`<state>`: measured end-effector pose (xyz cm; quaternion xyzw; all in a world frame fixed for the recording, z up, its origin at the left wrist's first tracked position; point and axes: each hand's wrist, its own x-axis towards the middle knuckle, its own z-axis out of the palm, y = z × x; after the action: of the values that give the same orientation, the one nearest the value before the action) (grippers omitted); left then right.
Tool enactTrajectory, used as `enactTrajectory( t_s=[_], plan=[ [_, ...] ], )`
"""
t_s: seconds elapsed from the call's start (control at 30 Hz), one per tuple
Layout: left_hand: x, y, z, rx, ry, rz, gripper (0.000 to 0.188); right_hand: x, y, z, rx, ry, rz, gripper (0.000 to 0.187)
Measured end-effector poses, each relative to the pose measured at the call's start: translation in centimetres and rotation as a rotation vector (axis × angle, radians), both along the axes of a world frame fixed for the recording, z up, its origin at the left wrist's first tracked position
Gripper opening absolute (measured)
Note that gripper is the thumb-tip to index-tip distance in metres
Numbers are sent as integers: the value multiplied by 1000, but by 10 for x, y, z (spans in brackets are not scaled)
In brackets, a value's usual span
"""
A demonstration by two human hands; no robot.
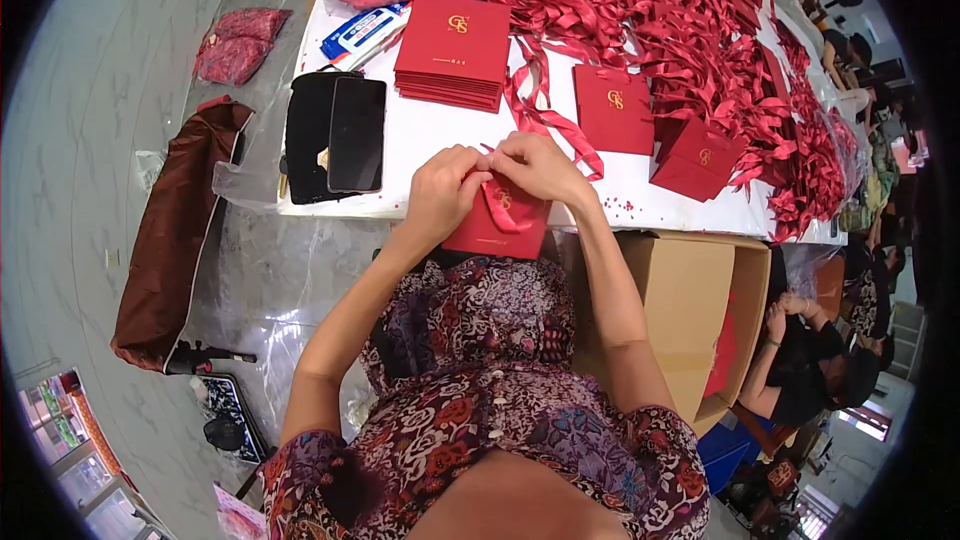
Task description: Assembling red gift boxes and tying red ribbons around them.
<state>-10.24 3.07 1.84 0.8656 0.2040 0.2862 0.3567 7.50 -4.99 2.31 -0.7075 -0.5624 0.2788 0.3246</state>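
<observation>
A small red paper bag [497, 241] with gold print hangs upright over the table's front edge, close to my lap. At its top edge my left hand [447, 190] is closed, thumb and fingers pinching the bag's rim. My right hand [540, 168] is closed in a pinch right beside it, fingertips almost touching the left ones. A shiny red ribbon [511, 217] droops from between the hands across the bag's front. The fingers hide where ribbon and bag meet. Loose red ribbons [536, 90] lie on the table just beyond my right hand.
Beyond my hands, a stack of flat red bags [452, 50] lies on the white table [395, 202]. A phone [357, 135] rests at left. More bags [612, 110] and a ribbon heap [700, 60] fill the right. A cardboard box [690, 285] stands below; other people sit at right.
</observation>
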Motion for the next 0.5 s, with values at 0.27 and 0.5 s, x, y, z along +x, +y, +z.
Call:
enactTrajectory(
  t_s=[0.27, 0.5],
  plan=[
    [2, 6, -8, 19, -138, -34, 10, 3, 10, -26, -126, 606, 1, 20],
    [1, 7, -6, -43, 41, 92, 15, -3, 19, -33, 38, 333, -384, 19]
  ],
)
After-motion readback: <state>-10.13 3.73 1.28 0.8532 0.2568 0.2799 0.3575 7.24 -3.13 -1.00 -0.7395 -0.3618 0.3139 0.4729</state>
